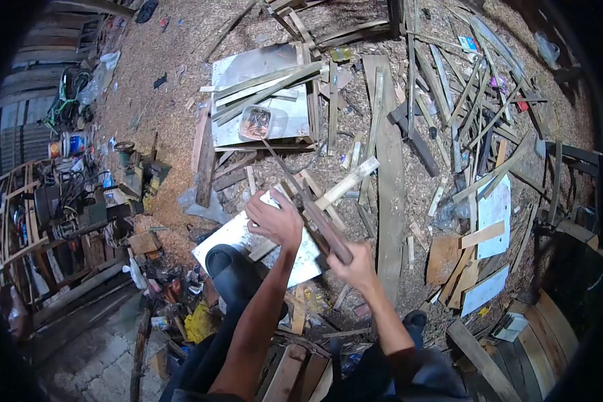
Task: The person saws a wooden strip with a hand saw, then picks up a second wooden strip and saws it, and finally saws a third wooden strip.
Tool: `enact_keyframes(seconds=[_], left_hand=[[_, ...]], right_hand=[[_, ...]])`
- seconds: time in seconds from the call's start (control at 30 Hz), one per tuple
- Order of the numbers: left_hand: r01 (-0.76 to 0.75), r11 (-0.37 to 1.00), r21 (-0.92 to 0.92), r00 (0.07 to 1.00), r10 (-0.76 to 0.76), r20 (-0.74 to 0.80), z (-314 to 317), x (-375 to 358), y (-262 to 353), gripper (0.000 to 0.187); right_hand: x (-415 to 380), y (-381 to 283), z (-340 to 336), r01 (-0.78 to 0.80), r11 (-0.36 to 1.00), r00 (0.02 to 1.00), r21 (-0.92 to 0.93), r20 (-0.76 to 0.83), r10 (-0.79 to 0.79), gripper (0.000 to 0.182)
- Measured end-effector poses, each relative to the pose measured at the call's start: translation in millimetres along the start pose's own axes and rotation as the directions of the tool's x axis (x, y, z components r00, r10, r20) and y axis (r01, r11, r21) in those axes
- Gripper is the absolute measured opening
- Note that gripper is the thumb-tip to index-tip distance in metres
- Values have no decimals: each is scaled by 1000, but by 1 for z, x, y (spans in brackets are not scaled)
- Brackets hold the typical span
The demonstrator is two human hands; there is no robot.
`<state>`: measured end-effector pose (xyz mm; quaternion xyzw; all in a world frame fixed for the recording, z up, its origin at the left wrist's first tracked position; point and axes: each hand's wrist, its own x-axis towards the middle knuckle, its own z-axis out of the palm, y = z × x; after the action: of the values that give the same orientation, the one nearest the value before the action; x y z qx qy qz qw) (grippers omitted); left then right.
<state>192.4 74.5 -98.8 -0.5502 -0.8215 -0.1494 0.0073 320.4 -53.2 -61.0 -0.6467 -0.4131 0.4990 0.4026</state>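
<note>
My right hand (pixel 355 264) is wrapped around the near end of a long, tapering handsaw (pixel 300 191), whose narrow tip points away from me. Its brown blade lies across a pale wooden strip (pixel 348 183). Left of the blade, my left hand (pixel 275 218) bends over the strip and presses it down; part of its grip is hidden beneath the palm. Under the strip lies a white board (pixel 224 234), which also shows beside my dark shoe (pixel 224 261). The saw's teeth are too small to make out.
Ahead stands a white-topped box (pixel 238 67) bearing wooden slats and a clear tub (pixel 256 122) of small metal pieces. A long plank (pixel 387 167) runs along the right. Scrap wood (pixel 479 100) clutters the far right; a machine (pixel 130 174) stands left. Wood shavings cover the ground.
</note>
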Motion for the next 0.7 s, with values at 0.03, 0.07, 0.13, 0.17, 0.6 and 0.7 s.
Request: enact_keyframes(seconds=[0.03,0.07,0.13,0.17,0.6,0.7], left_hand=[[2,1000,0,1000,-2,12,-2,-4,-2,30],[8,1000,17,999,-9,35,-8,-10,-9,30],[70,997,24,997,-71,13,2,-1,1,29],[75,997,27,997,-76,23,2,-3,0,29],[118,992,33,992,-119,49,-4,0,1,34],[100,994,36,995,-99,-18,2,-4,4,35]], right_hand=[[-20,-1,-4,-21,997,999,-68,34,23,21],[-59,-5,-13,-68,997,997,-30,-44,67,21],[-120,23,-39,-4,1000,993,-7,-118,3,22],[-145,37,-44,44,999,994,-7,-98,-45,22],[-105,-7,-51,-91,992,996,-85,-5,90,34],[-13,-9,1,-84,992,996,-96,15,86,22]])
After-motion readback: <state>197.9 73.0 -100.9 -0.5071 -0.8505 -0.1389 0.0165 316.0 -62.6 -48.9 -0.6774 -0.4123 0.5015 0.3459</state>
